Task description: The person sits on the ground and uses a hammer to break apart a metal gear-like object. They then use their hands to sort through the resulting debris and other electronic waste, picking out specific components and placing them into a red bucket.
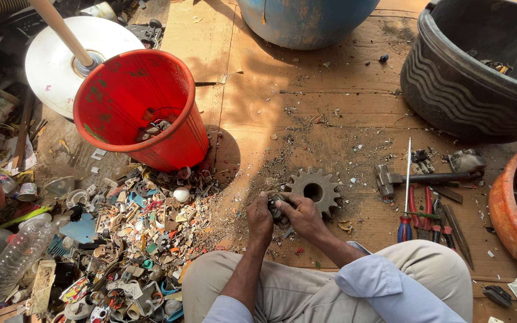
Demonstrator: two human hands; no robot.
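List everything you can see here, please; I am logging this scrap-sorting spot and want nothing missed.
red bucket: one, red, upper left, scraps inside
blue drum: one, blue, top centre, cut off by the frame
black tub: one, black, ribbed wall, upper right
clay bowl: one, orange-brown, right edge
gear wheel: one, grey metal, on the board just beyond the hands
hammer: one, dark metal, right of the gear wheel
screwdriver: one, red and blue handle, across the hammer
pliers: one pair, red handles, below the hammer
scrap pile: many mixed bits, lower left
plastic bottle: one, clear, far left
small dark part: one, held in both hands
left hand: grip closed on the part
right hand: grip closed on the part
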